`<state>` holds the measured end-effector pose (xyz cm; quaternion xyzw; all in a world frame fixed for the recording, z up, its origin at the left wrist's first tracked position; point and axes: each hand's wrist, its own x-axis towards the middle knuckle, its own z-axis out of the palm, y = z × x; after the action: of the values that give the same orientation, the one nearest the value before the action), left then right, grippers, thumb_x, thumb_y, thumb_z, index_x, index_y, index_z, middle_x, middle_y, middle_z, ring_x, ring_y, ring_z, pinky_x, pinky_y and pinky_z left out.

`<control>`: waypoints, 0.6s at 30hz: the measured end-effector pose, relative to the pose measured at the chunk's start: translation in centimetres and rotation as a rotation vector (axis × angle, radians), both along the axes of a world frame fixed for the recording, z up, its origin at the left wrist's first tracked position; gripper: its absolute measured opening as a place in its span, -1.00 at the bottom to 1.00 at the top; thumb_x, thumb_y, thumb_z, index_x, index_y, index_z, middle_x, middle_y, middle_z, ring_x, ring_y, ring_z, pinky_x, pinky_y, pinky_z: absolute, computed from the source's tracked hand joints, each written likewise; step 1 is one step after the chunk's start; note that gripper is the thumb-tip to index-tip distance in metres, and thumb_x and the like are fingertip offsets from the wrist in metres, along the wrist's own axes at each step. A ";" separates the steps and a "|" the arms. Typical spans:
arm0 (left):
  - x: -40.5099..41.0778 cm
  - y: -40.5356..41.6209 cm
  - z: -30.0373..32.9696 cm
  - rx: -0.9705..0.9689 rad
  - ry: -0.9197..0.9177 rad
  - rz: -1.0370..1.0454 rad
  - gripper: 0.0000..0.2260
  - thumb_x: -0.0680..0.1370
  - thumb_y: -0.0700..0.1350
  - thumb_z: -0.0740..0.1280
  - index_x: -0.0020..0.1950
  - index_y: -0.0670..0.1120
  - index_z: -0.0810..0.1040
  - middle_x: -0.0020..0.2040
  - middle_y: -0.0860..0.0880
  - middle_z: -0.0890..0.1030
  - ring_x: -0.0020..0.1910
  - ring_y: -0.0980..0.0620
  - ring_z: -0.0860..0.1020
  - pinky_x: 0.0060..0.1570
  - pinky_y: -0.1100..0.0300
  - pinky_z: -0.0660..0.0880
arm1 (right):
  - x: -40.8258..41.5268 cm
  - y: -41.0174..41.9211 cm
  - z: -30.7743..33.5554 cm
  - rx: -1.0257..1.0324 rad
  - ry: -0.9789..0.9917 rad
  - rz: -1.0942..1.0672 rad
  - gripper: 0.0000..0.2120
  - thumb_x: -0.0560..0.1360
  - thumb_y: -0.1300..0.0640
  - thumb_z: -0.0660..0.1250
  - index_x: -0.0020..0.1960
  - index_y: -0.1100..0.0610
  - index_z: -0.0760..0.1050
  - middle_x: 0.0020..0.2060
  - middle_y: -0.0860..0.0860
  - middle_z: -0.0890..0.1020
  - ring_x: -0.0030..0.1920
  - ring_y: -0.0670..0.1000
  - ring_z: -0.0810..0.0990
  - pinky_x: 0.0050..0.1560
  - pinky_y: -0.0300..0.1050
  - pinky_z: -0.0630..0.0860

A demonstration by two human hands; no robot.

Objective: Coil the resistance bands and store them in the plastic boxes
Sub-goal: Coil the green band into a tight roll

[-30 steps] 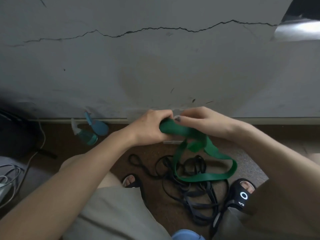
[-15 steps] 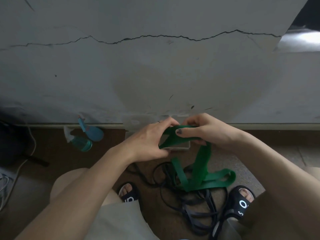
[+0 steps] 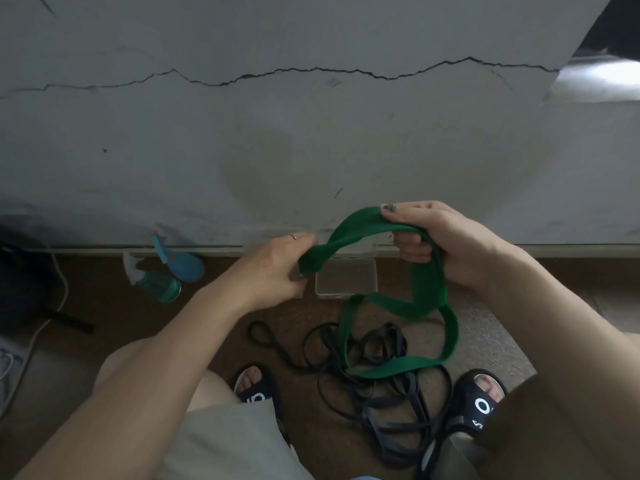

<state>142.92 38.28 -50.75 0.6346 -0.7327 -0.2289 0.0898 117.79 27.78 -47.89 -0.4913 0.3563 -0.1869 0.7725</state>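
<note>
Above a clear rectangular box (image 3: 345, 278), both hands stretch flat green band (image 3: 349, 233)

Your left hand (image 3: 277, 268) pinches one end of the green band (image 3: 420, 299); your right hand (image 3: 440, 244) grips it higher, the rest drooping in loops to the floor (image 3: 121, 327). A clear plastic box (image 3: 346, 277) sits by the cracked wall (image 3: 311, 133). Dark bands (image 3: 381, 403) lie tangled between your sandals (image 3: 479, 403). Two spray bottles (image 3: 166, 275) lie to your left.

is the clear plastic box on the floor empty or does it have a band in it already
Empty, as far as shows: the plastic box sits open-topped with only its bare bottom visible. The green band hangs outside it, held by the left hand and right hand.
</note>
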 end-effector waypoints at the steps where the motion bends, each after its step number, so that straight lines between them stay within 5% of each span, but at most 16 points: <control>1: 0.3 -0.1 0.0 -0.008 0.000 0.022 -0.75 0.51 -0.21 0.44 0.10 -0.01 0.45 -0.07 0.07 0.50 -0.09 0.08 0.50 -0.13 0.19 0.47 | -0.1 -0.2 0.1 0.002 0.010 -0.018 -0.76 0.47 0.02 0.39 -0.23 0.13 0.43 -0.52 -0.06 0.34 -0.54 -0.10 0.23 -0.49 -0.24 0.15; 4: 1.1 -0.1 0.6 -0.035 0.026 0.085 -0.74 0.53 -0.22 0.42 0.13 0.04 0.48 -0.03 0.05 0.57 -0.05 0.01 0.56 -0.03 -0.08 0.54 | -0.4 -0.5 -0.1 0.018 0.052 -0.064 -0.74 0.51 0.03 0.39 -0.29 0.10 0.45 -0.52 -0.06 0.34 -0.52 -0.09 0.23 -0.47 -0.21 0.14; 8: 1.4 -0.1 1.3 -0.116 0.064 0.181 -0.81 0.55 -0.05 0.47 0.08 0.03 0.51 -0.06 0.08 0.62 -0.07 0.07 0.60 -0.08 0.06 0.58 | -0.5 -0.7 -0.4 0.004 0.104 -0.060 -0.73 0.61 0.09 0.35 -0.26 0.10 0.48 -0.49 -0.04 0.34 -0.51 -0.07 0.23 -0.45 -0.19 0.14; 13: 1.6 -0.2 2.1 -0.364 0.230 0.510 -0.89 0.65 -0.23 0.30 0.04 -0.15 0.37 -0.20 -0.07 0.61 -0.42 0.09 0.65 -0.43 0.09 0.61 | -0.1 0.1 -0.7 -0.033 0.149 0.055 -0.72 0.63 0.09 0.35 -0.25 0.11 0.59 -0.45 0.01 0.38 -0.48 -0.05 0.26 -0.48 -0.25 0.20; 18: 0.8 -0.2 2.2 -0.315 0.431 0.557 -0.82 0.69 -0.27 0.18 0.25 -0.08 0.32 0.08 0.00 0.55 -0.35 0.02 0.68 -0.31 0.07 0.66 | 0.3 0.5 -0.8 -0.205 0.371 0.150 -0.64 0.58 -0.08 0.42 -0.04 0.25 0.63 -0.30 0.09 0.67 -0.34 0.05 0.60 -0.27 -0.13 0.50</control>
<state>143.77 38.04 -48.57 0.7253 -0.5227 -0.2084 0.3967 118.05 28.29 -48.67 -0.6182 0.4338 -0.0705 0.6517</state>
